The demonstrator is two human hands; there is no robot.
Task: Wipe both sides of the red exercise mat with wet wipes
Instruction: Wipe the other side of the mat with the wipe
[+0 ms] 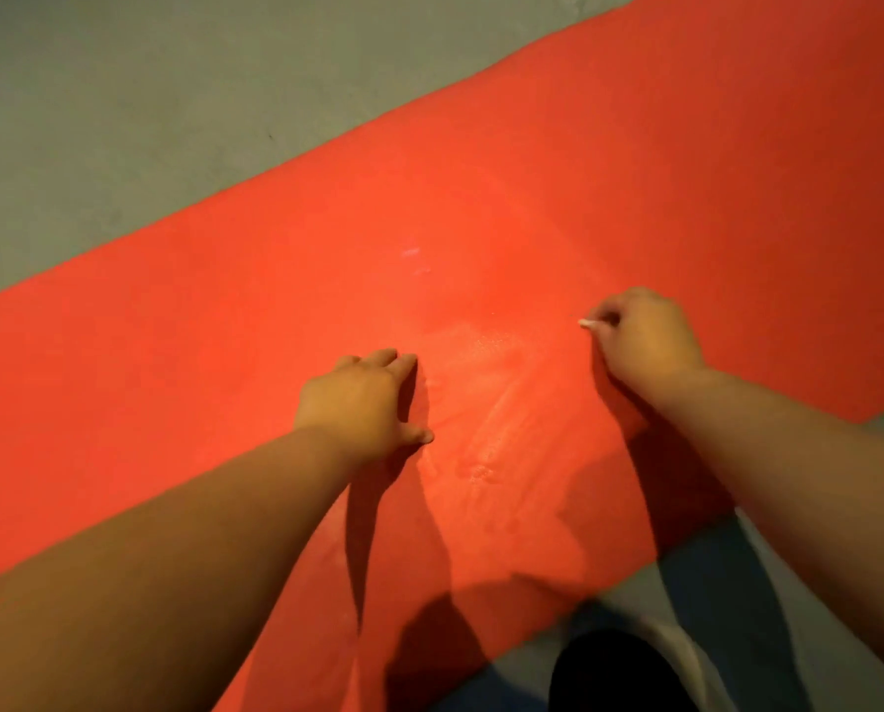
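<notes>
left hand [362, 398]: we see it palm down on the mat, fingers roughly straight and close together, thumb stuck out toward the right hand. It presses on the surface and holds nothing.
right hand [645, 336]: we see it curled into a loose fist, knuckles up, fingers closed round a wet wipe and set down on the mat. It sits farther forward than the left hand, well apart from it.
wet wipe [589, 324]: only a small white tip shows, poking out of the right hand's fingers on the side facing the left hand. The rest is hidden under the fist.
red mat [224, 326]: lies flat under both hands, a wide diagonal band running from out beyond the left arm to far ahead of the right hand. We cannot tell which side is up.
wet streaks [486, 403]: pale shiny smears on the mat between the two hands, trailing back toward us past the left thumb.
pale scuffs [411, 254]: small, on the mat ahead of the left hand.
floor [121, 95]: grey, ahead of the left hand past the mat's far edge.
trouser leg [712, 583]: blue, under the right forearm at the mat's near edge.
dark shape [609, 670]: black, behind both hands, between the forearms; we cannot tell what it is.
</notes>
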